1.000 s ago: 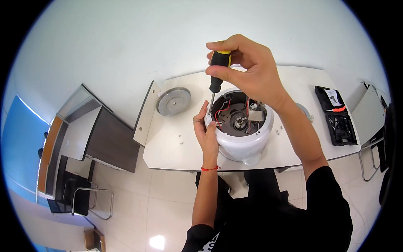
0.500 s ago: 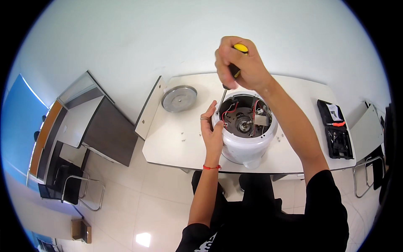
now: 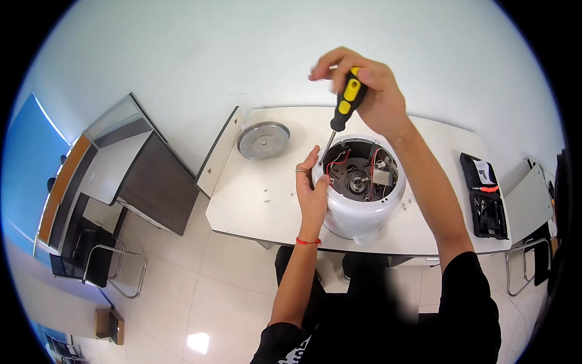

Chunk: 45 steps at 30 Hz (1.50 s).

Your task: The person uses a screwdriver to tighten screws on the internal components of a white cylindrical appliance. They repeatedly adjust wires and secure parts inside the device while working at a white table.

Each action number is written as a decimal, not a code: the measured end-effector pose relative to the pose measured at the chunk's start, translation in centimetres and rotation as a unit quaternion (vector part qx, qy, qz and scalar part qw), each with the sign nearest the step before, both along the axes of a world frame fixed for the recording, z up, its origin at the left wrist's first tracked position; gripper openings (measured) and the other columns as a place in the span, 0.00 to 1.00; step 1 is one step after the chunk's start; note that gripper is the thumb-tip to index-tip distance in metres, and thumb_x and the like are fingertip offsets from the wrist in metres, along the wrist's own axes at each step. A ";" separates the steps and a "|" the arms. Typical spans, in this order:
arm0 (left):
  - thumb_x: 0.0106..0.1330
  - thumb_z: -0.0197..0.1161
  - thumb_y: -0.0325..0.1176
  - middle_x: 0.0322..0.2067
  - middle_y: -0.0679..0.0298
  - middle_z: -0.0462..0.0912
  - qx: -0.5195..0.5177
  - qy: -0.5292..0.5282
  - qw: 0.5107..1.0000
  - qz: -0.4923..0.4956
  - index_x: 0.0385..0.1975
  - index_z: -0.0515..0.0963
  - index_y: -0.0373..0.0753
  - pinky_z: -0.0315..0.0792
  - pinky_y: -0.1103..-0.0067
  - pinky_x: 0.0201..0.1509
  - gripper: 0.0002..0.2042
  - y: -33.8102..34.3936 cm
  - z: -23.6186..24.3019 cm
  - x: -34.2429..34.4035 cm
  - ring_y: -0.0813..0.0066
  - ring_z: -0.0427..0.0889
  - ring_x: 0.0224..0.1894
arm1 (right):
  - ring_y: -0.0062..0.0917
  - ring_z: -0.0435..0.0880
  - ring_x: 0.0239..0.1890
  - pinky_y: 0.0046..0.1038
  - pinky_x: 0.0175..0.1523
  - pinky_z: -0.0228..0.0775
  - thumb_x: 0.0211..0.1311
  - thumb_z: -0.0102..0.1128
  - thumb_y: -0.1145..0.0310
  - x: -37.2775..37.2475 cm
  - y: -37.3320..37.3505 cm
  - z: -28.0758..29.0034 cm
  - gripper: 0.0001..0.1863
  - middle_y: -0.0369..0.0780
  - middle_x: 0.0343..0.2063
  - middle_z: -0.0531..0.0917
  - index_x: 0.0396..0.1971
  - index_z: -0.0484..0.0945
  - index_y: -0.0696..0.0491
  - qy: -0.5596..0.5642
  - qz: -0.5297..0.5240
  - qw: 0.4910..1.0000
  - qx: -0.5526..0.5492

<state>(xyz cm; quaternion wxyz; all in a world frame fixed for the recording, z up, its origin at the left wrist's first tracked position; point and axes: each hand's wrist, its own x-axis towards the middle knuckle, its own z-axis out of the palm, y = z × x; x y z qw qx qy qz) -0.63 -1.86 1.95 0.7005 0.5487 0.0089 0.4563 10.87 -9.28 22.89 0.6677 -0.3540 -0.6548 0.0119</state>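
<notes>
My right hand (image 3: 379,91) loosely holds a black and yellow screwdriver (image 3: 348,97), thumb on its top, some fingers raised off the handle. The steel shank slants down to the left edge of a white round appliance housing (image 3: 357,221). My left hand (image 3: 312,194) grips that housing's left side, thumb near the rim, close to the screwdriver's tip. The housing is open on top, showing red wires, a grey plate and a central metal fitting (image 3: 357,185). Whether the tip sits on a screw is too small to tell.
A steel disc (image 3: 263,141) lies on the white table (image 3: 254,212) by an upright board (image 3: 215,151). An open black toolkit (image 3: 485,215) lies at the right. Several small screws (image 3: 406,205) are scattered near the housing. A desk (image 3: 157,182) and chair (image 3: 91,261) stand left.
My right fingers, wrapped round the screwdriver half a second ago, have loosened and spread. The handle now shows more. The table scene has shifted slightly in view; my left hand stays on the housing.
</notes>
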 end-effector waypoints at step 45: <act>0.64 0.49 0.15 0.74 0.44 0.67 -0.008 0.010 1.000 -0.005 0.60 0.70 0.30 0.60 0.70 0.79 0.23 0.6 -0.6 -0.1 0.61 0.68 0.75 | 0.17 0.81 0.29 0.21 0.35 0.72 0.64 0.68 0.72 -0.5 -3.2 2.2 0.06 0.34 0.26 0.84 0.39 0.85 0.55 -0.125 -0.205 0.960 -0.145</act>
